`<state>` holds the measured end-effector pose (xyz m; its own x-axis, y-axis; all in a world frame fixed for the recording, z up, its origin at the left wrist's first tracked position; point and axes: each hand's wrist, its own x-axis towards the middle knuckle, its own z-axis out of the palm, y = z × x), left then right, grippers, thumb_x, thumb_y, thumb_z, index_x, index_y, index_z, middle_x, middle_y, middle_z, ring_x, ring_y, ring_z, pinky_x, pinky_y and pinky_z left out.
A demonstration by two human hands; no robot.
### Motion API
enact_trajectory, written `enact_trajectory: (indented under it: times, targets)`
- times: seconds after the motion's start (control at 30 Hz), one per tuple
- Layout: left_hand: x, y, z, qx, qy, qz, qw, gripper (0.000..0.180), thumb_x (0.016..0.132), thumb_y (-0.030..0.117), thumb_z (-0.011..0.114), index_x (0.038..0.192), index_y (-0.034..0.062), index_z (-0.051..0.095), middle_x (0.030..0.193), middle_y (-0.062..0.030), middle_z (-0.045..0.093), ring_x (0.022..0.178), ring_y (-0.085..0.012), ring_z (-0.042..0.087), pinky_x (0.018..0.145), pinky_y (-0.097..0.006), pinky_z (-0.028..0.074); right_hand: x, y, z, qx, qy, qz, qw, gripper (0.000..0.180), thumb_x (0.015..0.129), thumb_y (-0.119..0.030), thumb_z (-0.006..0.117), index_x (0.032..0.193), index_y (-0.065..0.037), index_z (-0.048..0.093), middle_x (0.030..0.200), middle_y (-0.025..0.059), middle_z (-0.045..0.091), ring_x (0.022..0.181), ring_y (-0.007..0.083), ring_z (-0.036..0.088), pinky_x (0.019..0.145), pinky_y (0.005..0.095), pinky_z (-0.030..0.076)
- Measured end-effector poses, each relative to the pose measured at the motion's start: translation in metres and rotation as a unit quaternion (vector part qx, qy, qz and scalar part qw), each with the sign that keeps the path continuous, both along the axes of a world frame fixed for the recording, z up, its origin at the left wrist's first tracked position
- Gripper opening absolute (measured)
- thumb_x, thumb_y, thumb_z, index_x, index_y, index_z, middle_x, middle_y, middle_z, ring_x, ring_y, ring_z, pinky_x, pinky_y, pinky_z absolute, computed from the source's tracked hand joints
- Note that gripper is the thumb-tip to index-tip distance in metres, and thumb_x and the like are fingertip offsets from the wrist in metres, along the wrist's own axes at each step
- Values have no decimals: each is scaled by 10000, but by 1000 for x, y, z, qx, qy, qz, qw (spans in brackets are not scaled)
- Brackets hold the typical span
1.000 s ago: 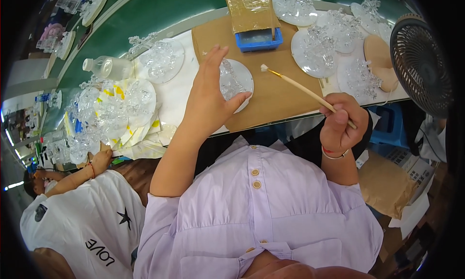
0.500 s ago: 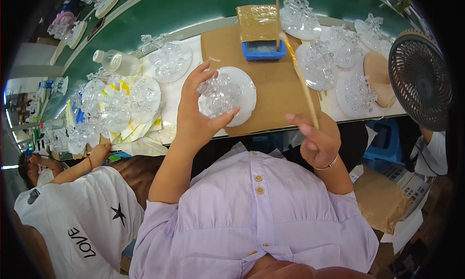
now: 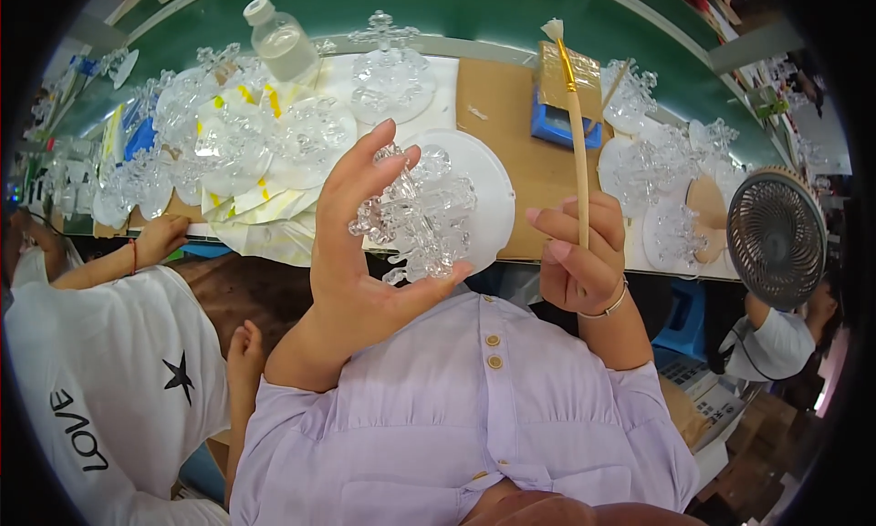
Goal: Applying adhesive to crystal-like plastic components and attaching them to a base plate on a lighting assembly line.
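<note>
My left hand (image 3: 351, 261) is curved round a clear plastic piece with several knobbly arms (image 3: 415, 211), its thumb at the lower edge and its fingers at the upper side. Behind the clear arms shows the piece's round white base (image 3: 488, 193), tilted at the front edge of the table. In my right hand (image 3: 584, 257) a brush (image 3: 578, 134) stands almost upright. It has a pale wooden handle, a gold ferrule and whitish bristles at the top. My right fingers are closed round the lower part of the handle.
Beyond the brush, a blue tray (image 3: 552, 127) with a tape-wrapped cardboard cover sits on a brown cardboard sheet (image 3: 497, 106). Similar clear pieces (image 3: 392, 74) stand left and right. A bottle (image 3: 285, 47), a black fan (image 3: 776, 239) and a neighbour's hand (image 3: 164, 236) are also there.
The view has shifted to the right. The clear piece with its white base now looks larger and nearer, raised in my left hand. The brush has turned more upright.
</note>
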<state>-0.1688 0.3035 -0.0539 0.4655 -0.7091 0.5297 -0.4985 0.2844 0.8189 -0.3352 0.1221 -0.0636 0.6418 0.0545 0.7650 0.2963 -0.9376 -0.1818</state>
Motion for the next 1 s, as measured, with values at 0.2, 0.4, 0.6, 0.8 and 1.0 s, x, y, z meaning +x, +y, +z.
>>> enact_trajectory:
  times: [0.2, 0.4, 0.6, 0.8, 1.0]
  targets:
    - [17, 15, 0, -7, -15, 11, 1000, 907, 630, 50, 850, 1379, 104, 342, 1464, -279, 281, 1294, -388, 448, 1060, -485, 418, 25, 11, 4, -9, 46, 0, 999, 364, 827, 37, 575, 1134, -93, 427, 968, 132, 694, 831, 285, 556, 770, 417, 461]
    - [21, 16, -3, -63, -59, 16, 996, 892, 664, 119, 869, 1372, 93, 326, 1454, -288, 273, 1296, -411, 435, 1026, -490, 457, 44, 32, 7, 97, 45, -92, 990, 443, 774, 76, 606, 1155, -32, 406, 904, 147, 609, 813, 242, 534, 768, 400, 438]
    - [16, 9, -5, -141, -62, 56, 986, 755, 660, 103, 876, 1285, 50, 457, 1426, -290, 328, 1224, -434, 504, 948, -471, 506, 55, 34, 8, 131, 45, -103, 985, 386, 826, 47, 577, 1174, -25, 426, 876, 134, 602, 781, 229, 522, 728, 383, 420]
    - [18, 10, -6, -129, -48, 61, 989, 733, 660, 55, 863, 1277, 47, 469, 1426, -287, 330, 1236, -429, 492, 961, -473, 496, 13, 41, 32, -25, 73, -89, 993, 246, 1036, -254, 369, 1168, -76, 474, 794, 79, 637, 762, 216, 527, 734, 412, 418]
    - [21, 10, -7, -65, -99, 48, 992, 846, 690, 101, 858, 1357, 69, 340, 1454, -275, 261, 1288, -415, 446, 1006, -464, 484, -11, 46, 24, -77, 88, -98, 988, 286, 1042, -309, 342, 1155, -84, 479, 811, 93, 665, 748, 222, 554, 727, 415, 422]
